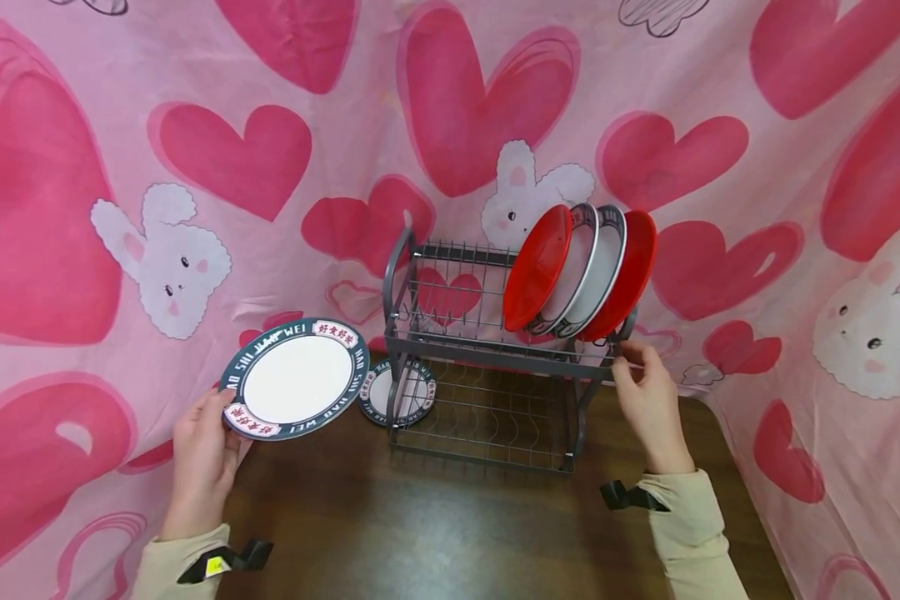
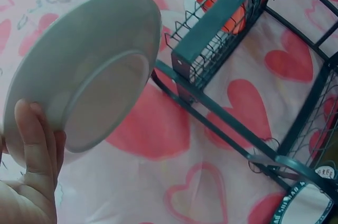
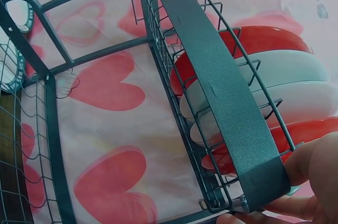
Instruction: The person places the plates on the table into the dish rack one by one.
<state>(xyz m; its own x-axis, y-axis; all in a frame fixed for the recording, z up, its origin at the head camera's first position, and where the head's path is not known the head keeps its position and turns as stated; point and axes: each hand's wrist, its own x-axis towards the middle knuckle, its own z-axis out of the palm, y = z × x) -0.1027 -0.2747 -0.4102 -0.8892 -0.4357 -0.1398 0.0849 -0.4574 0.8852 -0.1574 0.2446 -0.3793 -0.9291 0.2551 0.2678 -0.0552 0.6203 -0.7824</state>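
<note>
In the head view my left hand (image 1: 201, 467) grips the lower left rim of a white plate (image 1: 297, 380) with a dark green lettered border, held in the air left of a dark metal dish rack (image 1: 487, 354). The left wrist view shows the underside of this plate (image 2: 84, 76), with fingers of my left hand (image 2: 34, 166) against it. My right hand (image 1: 651, 408) pinches the right front corner of the rack's upper tier; the right wrist view shows my fingers (image 3: 311, 166) around that corner. Two red plates (image 1: 538, 268) and two white plates (image 1: 597, 275) stand upright at the upper tier's right side.
Another green-rimmed plate (image 1: 397, 392) lies on the brown wooden table (image 1: 420, 533), behind the left leg of the rack. The rack's lower tier (image 1: 487, 425) holds no plates. Pink cloth (image 1: 270, 250) with hearts and rabbits hangs behind and at both sides.
</note>
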